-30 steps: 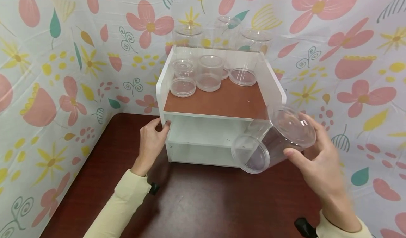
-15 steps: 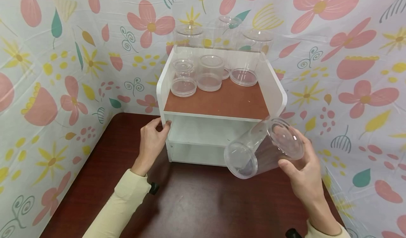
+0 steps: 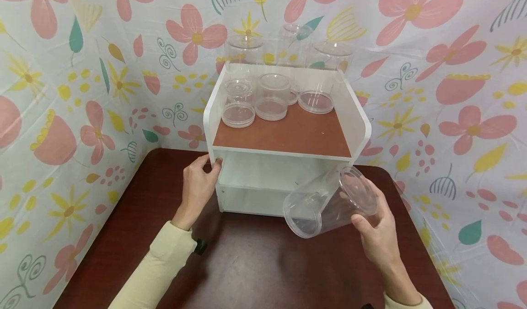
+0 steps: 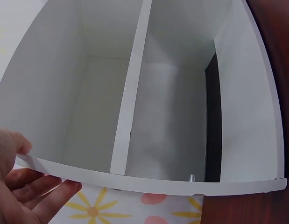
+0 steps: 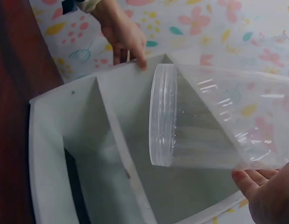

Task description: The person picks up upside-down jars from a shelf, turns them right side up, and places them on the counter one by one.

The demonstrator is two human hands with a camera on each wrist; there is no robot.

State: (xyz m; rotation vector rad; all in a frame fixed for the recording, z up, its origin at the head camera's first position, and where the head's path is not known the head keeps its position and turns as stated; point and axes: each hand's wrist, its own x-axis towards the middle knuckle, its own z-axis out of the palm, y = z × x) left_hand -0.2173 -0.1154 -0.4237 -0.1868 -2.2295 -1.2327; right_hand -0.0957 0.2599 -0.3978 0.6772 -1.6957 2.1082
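Observation:
A clear plastic jar [image 3: 329,204] is tilted in my right hand [image 3: 379,231], in front of the lower right of a white shelf unit [image 3: 284,152]. Thumb and fingers grip the jar near its right end, and its lidded end points left and down. In the right wrist view the ribbed lid [image 5: 162,114] shows in front of the shelf compartments. My left hand [image 3: 198,181] pinches the front edge of the unit's left side panel, thumb on the inner face [image 4: 20,142] and fingers outside.
Several clear jars [image 3: 271,96] stand on the brown top board [image 3: 280,137], towards its back and left. Below are two white compartments split by a shelf board [image 3: 255,188]. The unit stands on a dark red table [image 3: 247,263] against a floral cloth [image 3: 136,62].
My right hand has carried the jar left and down, towards the front of the compartments. My left hand keeps its pinch on the side panel.

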